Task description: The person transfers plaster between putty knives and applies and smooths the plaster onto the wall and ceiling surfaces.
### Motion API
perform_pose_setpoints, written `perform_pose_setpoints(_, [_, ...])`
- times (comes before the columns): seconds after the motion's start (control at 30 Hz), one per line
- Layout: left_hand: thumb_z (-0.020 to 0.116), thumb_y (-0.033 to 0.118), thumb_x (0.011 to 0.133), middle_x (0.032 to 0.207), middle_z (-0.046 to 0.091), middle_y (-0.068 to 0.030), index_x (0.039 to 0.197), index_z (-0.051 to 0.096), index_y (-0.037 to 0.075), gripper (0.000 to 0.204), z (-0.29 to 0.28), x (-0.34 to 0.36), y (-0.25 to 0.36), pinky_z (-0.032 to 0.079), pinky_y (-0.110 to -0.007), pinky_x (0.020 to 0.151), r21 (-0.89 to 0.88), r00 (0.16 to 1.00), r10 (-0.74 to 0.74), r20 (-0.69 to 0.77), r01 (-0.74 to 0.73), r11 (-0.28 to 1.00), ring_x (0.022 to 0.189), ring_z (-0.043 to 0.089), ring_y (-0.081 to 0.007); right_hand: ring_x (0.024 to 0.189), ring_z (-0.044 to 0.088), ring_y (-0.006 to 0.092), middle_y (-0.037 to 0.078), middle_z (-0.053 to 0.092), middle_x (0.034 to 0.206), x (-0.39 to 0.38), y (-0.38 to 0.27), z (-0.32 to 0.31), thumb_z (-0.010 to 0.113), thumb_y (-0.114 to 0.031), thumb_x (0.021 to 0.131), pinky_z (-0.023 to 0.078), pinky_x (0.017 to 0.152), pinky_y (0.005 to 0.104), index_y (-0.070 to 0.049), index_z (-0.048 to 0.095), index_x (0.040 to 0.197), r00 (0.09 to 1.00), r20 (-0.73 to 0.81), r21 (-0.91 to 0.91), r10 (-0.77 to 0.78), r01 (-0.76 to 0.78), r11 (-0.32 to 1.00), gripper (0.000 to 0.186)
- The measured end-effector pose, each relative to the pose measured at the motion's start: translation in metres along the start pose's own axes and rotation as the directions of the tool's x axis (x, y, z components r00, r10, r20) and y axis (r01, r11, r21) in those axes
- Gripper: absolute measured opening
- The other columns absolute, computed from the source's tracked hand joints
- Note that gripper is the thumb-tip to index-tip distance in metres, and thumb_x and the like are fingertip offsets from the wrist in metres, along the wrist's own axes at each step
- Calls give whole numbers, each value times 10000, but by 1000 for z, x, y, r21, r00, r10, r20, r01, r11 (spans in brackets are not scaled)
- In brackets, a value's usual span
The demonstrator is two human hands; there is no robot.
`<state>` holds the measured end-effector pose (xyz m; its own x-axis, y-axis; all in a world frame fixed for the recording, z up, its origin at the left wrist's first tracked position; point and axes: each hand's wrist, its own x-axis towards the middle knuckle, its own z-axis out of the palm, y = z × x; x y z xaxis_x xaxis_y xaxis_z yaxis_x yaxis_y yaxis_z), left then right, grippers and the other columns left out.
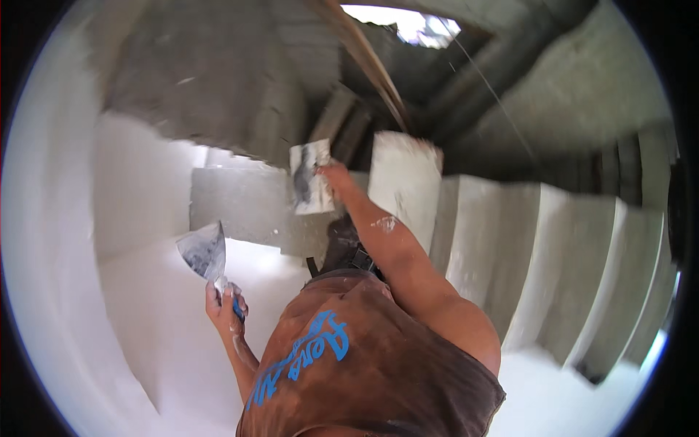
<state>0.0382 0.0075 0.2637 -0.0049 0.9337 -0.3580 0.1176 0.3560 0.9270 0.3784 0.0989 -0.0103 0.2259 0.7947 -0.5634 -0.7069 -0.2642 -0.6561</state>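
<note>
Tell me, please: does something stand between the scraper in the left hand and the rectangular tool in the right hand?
Nothing visible does: between the scraper in the left hand and the tool in the right hand, a grey surface shows, seemingly behind both.

Smeared metal putty knife (205,253), matt cloth top (378,364)

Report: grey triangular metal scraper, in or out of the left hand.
In: the left hand wraps around the blue handle of this scraper.
</note>
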Motion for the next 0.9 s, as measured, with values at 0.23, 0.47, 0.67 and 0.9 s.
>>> perform_pose_setpoints(0.23, [490,265,1030,961,662,-147,1187,509,29,284,32,68,-55,446,-244,414,449,864,-453,220,322,834,531,572,-128,981,655,377,161,686,1151,-83,118,-299,560,-102,829,537,856,441,-139,620,1266,849,-491,-866,-194,-452,213,442])
perform_pose_setpoints(0.47, [483,263,1030,950,669,-149,1225,507,19,314,66,98,-116,450,-249,420,671,718,-674,173,415,614,525,570,-126,1127,578,299,86,640,1262,-105,167,-336,513,-118,879,439,937,453,-199,626,1275,754,-552,-818,-357,-573,55,419])
perform_pose_setpoints(0.67, [480,266,1026,932,670,-141,1271,503,8,356,85,118,-147,444,-247,428,803,718,-683,135,325,500,517,563,-121,1165,540,321,61,594,1356,-87,205,-369,511,-153,887,396,974,465,-214,582,1355,551,-628,-678,-549,-734,38,477])
perform_pose_setpoints(0.9, [488,300,1019,936,675,-156,1285,496,3,398,95,122,-158,454,-253,437,790,736,-652,179,287,541,513,560,-132,1181,551,315,85,607,1341,-183,300,-350,534,-98,854,397,998,469,-214,589,1347,736,-647,-750,-198,-661,-9,510])
